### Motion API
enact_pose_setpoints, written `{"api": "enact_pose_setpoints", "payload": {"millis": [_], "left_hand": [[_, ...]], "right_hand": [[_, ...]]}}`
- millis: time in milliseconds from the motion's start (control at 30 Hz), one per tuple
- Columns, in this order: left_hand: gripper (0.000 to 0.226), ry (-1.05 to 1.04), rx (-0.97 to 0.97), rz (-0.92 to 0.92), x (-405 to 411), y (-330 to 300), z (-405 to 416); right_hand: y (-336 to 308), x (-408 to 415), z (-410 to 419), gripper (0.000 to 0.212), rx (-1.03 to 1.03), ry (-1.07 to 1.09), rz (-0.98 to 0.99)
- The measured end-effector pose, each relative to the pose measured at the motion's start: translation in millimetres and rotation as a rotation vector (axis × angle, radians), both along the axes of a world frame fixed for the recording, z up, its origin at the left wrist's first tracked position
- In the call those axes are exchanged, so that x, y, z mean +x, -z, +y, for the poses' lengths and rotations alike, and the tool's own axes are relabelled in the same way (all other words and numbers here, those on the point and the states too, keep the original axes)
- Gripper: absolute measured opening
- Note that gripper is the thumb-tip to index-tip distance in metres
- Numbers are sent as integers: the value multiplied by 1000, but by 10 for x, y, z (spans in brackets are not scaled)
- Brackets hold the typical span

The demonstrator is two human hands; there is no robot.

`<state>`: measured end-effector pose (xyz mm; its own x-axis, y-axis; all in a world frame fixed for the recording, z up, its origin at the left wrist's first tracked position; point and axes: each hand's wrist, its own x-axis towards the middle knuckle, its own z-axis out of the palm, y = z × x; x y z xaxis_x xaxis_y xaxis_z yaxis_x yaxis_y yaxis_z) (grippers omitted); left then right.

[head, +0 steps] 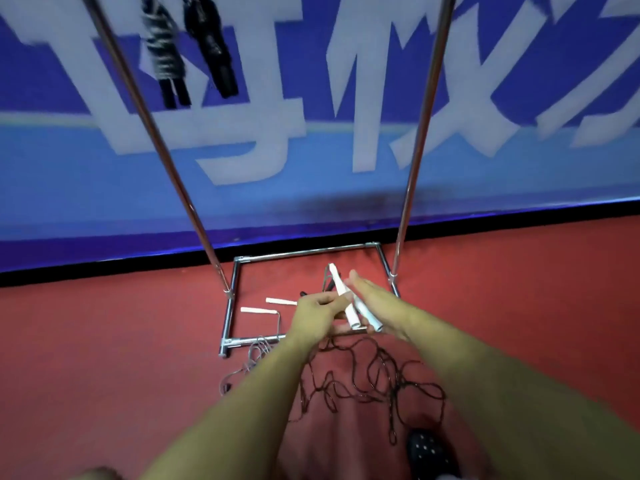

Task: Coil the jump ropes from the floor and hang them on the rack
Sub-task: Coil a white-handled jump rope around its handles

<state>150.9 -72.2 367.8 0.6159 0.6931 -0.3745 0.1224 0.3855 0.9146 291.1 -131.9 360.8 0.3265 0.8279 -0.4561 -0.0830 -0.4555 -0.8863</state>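
Two white jump-rope handles are held side by side above the rack's base. My left hand pinches them from the left, and my right hand lies flat against them with straight fingers. A dark rope lies tangled on the red floor under my forearms. Another rope with two white handles and a pale grey cord lies at the rack's base on the left. Two coiled ropes hang at the top left of the chrome rack.
The rack's rectangular base frame sits on the red floor against a blue banner wall with large white characters. Its right upright rises beside my hands. A dark spotted shoe shows at the bottom.
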Motion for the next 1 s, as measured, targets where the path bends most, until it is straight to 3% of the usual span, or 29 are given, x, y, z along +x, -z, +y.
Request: {"api": "enact_pose_setpoints", "payload": {"millis": [33, 100, 167, 233, 367, 433, 500, 600, 733, 833, 1000], "left_hand": [[24, 10, 75, 17, -59, -171, -26], [20, 23, 272, 77, -192, -514, -82], [18, 54, 472, 150, -342, -810, -108], [29, 95, 586, 198, -499, -1089, -132], [23, 63, 584, 69, -803, -1595, -203], [24, -59, 433, -53, -894, -1856, -216], [27, -246, 264, -191, -962, -2149, -170], [41, -368, 259, -226, -1013, -2533, -86], [56, -283, 264, -314, -943, -2917, -166], [44, -200, 257, -401, -906, -3226, -205], [36, -44, 287, -238, -1004, -3527, -204]], "right_hand": [[-171, -95, 38, 73, 44, -12, 23], [-586, -322, 75, 49, 93, -63, -14], [-952, -485, 61, 32, 96, -93, -128], [-1234, -568, 58, 30, 95, -83, -243], [-1778, -781, 47, 29, 111, -89, -391], [-2058, -862, 39, 32, 181, -54, -422], [-2386, -929, -6, 27, 282, -48, -315], [-2944, -1044, -120, 25, 411, -110, -211], [-3482, -1206, -240, 46, 471, -181, -264], [-3679, -1249, -354, 53, 434, -249, -291], [-3852, -1125, -518, 23, 299, -303, -261]]}}
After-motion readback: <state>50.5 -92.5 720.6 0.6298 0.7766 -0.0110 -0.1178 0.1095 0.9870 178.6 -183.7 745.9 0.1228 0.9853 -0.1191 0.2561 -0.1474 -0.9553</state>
